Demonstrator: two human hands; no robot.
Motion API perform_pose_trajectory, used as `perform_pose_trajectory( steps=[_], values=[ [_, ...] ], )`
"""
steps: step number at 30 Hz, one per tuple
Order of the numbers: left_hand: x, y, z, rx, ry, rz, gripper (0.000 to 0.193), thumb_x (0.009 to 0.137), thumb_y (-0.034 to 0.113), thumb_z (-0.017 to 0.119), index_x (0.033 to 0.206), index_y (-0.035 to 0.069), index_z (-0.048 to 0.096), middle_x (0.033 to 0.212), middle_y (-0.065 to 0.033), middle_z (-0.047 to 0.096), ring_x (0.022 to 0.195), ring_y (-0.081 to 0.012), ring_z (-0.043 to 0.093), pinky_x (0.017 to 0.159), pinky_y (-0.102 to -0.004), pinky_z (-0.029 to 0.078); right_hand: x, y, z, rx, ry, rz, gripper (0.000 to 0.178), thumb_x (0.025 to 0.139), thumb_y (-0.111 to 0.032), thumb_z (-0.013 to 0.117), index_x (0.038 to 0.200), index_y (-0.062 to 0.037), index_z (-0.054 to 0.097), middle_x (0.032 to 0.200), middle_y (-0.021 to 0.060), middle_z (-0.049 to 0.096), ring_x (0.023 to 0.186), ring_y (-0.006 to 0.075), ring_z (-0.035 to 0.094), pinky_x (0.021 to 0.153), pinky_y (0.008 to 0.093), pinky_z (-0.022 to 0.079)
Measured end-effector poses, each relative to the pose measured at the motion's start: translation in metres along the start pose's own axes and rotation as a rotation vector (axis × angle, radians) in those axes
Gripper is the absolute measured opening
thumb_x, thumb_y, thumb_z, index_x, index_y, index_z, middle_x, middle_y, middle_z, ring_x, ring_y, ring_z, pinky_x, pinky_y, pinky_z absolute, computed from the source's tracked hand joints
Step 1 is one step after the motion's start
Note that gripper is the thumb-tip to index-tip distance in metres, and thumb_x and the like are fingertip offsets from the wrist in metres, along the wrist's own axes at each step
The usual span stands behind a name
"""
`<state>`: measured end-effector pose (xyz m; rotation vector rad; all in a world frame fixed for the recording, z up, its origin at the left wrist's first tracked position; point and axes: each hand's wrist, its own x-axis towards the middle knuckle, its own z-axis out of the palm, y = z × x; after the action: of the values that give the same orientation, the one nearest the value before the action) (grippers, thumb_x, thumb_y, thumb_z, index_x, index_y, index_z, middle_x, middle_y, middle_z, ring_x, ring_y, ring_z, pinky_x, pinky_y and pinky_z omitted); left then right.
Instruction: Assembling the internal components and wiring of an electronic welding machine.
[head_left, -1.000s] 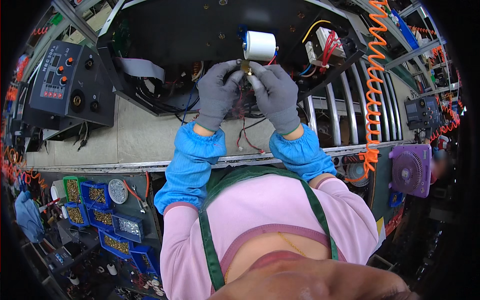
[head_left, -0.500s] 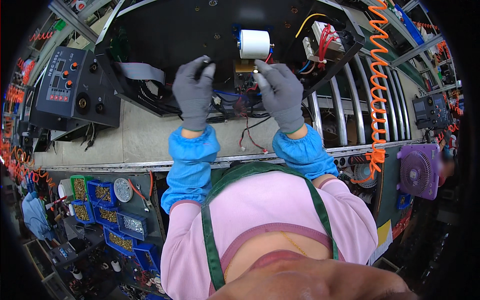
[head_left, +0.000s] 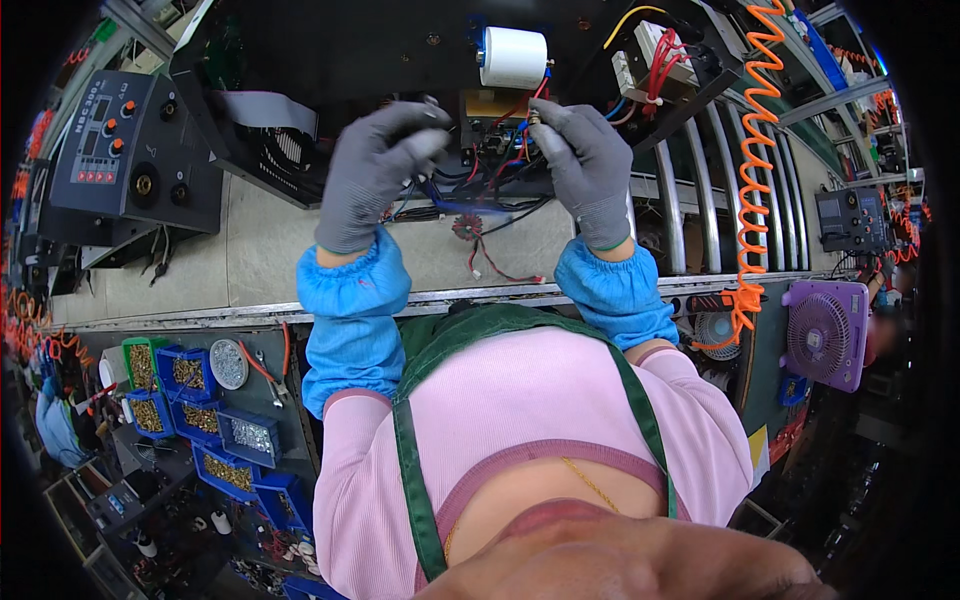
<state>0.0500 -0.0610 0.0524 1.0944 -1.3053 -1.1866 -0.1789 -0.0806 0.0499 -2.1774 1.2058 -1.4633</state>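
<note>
Both my hands wear grey gloves and hover over the near side of a black metal chassis [head_left: 375, 55]. My right hand [head_left: 590, 160] pinches a small brass-coloured metal piece [head_left: 534, 118] between thumb and forefinger, above red and blue wires. To its left, my left hand [head_left: 375, 170] is curled, with a small dark, shiny bit at its fingertips, blurred and too small to name. A white cylinder [head_left: 514, 57] sits in the chassis just beyond my right hand. Below the hands, a small round dark red part [head_left: 467, 228] with thin leads lies at the chassis's near edge.
A grey control unit [head_left: 120, 150] with orange knobs stands left of the chassis. Metal rollers [head_left: 710, 195] and a coiled orange hose [head_left: 752, 180] are at right, with a purple fan [head_left: 825, 335] nearer. Blue bins [head_left: 188, 373] of small fasteners and pliers [head_left: 286, 350] sit at lower left.
My left hand has shifted left and nearer to me, and my right hand a little to the right. The view has shifted, and more wiring shows between the hands.
</note>
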Motion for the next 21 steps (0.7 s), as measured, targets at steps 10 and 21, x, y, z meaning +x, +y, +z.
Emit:
perform_pose_trajectory(
  steps=[10,21],
  values=[
    [0.001,-0.01,-0.02,-0.248,0.671,0.198,0.017,0.085,0.008,0.064,0.101,0.002,0.064,0.082,-0.0084,0.066,0.07,-0.0104,0.061,0.062,-0.0215,0.05,-0.011,0.009,-0.019,-0.015,0.06,0.057,0.02,0.082,-0.008,0.061,0.1,-0.0028,0.067,0.079,0.0085,0.06,0.069,0.0157,0.06,0.061,0.0265,0.046],
    [-0.005,0.002,0.026,-0.18,0.363,0.212,0.02,0.082,0.005,0.068,0.101,0.0,0.064,0.084,-0.0083,0.066,0.066,-0.0103,0.06,0.059,-0.0217,0.049,-0.01,-0.005,0.017,-0.07,-0.026,-0.046,0.022,0.078,-0.012,0.067,0.1,-0.0077,0.068,0.084,0.0115,0.06,0.072,0.0242,0.061,0.062,0.0309,0.048]
  ],
)
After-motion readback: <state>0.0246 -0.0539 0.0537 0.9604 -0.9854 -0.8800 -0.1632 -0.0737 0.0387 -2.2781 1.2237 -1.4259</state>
